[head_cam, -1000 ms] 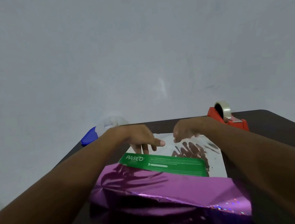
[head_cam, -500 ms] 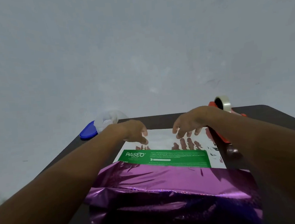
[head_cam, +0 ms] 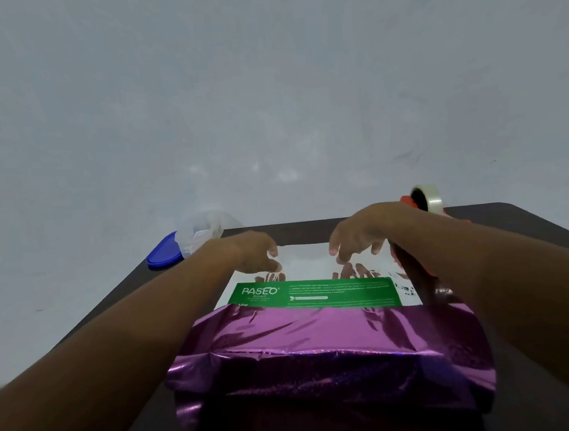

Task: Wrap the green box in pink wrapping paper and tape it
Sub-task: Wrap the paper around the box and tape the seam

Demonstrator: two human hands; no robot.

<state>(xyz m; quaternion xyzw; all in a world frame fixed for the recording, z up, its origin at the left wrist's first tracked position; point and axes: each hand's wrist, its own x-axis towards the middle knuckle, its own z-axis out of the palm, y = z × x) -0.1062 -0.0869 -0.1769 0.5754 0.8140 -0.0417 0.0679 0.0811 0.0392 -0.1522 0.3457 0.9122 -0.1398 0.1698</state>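
Head view of a dark table (head_cam: pixel 525 228) set against a pale wall. The green box (head_cam: pixel 312 293) lies at the centre of the table, long side across the view. The pink wrapping paper (head_cam: pixel 325 345) is already folded up its near face and over the near part of its top, so only a green strip printed with white lettering shows, toward 12 o'clock of the fold. Beyond that strip the sheet's silvery underside lies flat on the table and mirrors the fingers above it.

Both hands are over this far flap — the left hand (head_cam: pixel 253 252) at about 11 o'clock of the box, the right hand (head_cam: pixel 360 231) at about 1 o'clock. Their fingers are loosely curled and point downward; neither plainly pinches anything, and whether the fingertips touch the foil cannot be told. The placement suggests a reach for the far edge, to draw the flap toward 6 o'clock over the exposed green.

A tape roll (head_cam: pixel 427 197) on its red dispenser stands at 1 o'clock behind the right wrist (probably kept close for sealing the seam). A blue lid (head_cam: pixel 162 253) and a clear container (head_cam: pixel 202 232) sit at 10 o'clock, well apart from the box.

The metallic foil shows creases — it will likely spring back unless held down until taped.
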